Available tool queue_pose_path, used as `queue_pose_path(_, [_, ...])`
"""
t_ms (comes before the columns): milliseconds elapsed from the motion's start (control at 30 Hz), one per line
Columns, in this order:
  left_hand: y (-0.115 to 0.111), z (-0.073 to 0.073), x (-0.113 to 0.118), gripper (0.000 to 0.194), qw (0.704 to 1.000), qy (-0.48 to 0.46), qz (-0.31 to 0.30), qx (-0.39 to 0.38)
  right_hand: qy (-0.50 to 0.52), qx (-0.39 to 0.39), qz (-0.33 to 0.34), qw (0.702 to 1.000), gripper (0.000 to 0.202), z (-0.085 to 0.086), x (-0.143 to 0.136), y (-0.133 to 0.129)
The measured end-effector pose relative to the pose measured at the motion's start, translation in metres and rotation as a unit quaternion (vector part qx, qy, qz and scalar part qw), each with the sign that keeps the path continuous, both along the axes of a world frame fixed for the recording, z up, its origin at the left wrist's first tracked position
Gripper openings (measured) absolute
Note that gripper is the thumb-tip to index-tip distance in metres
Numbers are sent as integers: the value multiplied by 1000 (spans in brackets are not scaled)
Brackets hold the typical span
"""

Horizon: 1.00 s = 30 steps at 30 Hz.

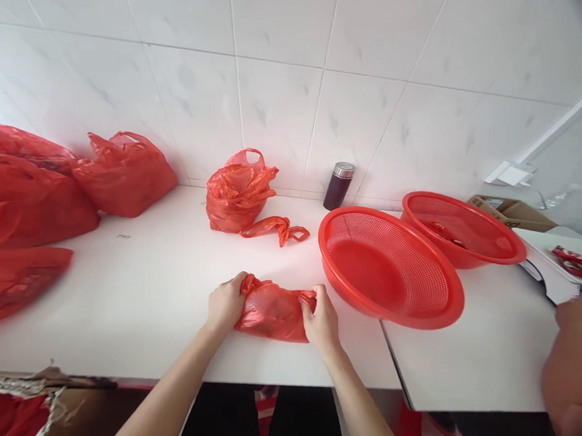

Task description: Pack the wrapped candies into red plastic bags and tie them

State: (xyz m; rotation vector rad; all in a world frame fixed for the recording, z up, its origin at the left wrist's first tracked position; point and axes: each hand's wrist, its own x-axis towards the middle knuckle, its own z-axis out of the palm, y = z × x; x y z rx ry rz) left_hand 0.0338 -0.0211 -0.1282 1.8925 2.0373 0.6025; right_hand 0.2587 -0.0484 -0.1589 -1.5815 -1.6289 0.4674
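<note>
A filled red plastic bag (pixel 274 313) rests on the white table near its front edge, directly before me. My left hand (pixel 228 301) grips the gathered plastic at its left top corner. On the other side, my right hand (pixel 322 316) pinches the bunched right corner. Dark shapes show faintly through the thin plastic, too unclear to name. Behind it stands a bunched red plastic bag (pixel 237 197), and a twisted loose piece of red bag (pixel 280 229) lies beside that. The empty red plastic colander (pixel 366 276) is just right of my right hand.
Several full red bags (pixel 124 176) crowd the left. A dark thermos (pixel 338 187) stands by the tiled wall. Behind the near colander is a second red colander (pixel 469 234) with a few small items. At right are a white scale tray (pixel 558 248) and another person's arm (pixel 573 377).
</note>
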Motion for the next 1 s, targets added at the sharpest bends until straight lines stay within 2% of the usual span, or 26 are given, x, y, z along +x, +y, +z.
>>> queue_pose_path(167, [1,-4,8,17,998,61,7,-6,-102,33,1,994,13,-13,-1,1])
queue_pose_path(300, [-4,-6,7,22,997,79,-2,26,-118,34,5,992,11,-12,-2,-1])
queue_pose_path(400, [-12,-7,2,24,997,68,4,46,-111,35,5,993,3,-8,-1,-8])
queue_pose_path(467, [-18,-8,-3,24,998,45,12,51,-63,22,12,998,12,-3,0,-15])
queue_pose_path(567, [-27,-10,-10,23,998,-10,32,45,59,-37,28,997,33,8,2,-25])
queue_pose_path(667, [-35,-10,-17,16,994,-80,61,36,154,-79,33,984,36,15,5,-29])
queue_pose_path(733, [-41,-8,-23,16,987,-133,78,33,185,-66,1,981,32,13,6,-29])
queue_pose_path(833, [-50,-5,-34,34,971,-214,99,30,205,-28,-70,976,37,6,6,-26])
queue_pose_path(933, [-61,0,-46,47,954,-286,88,7,244,-15,-66,968,35,2,8,-23])
queue_pose_path(1000, [-68,8,-50,44,942,-327,77,-11,270,-10,-55,961,32,2,8,-22])
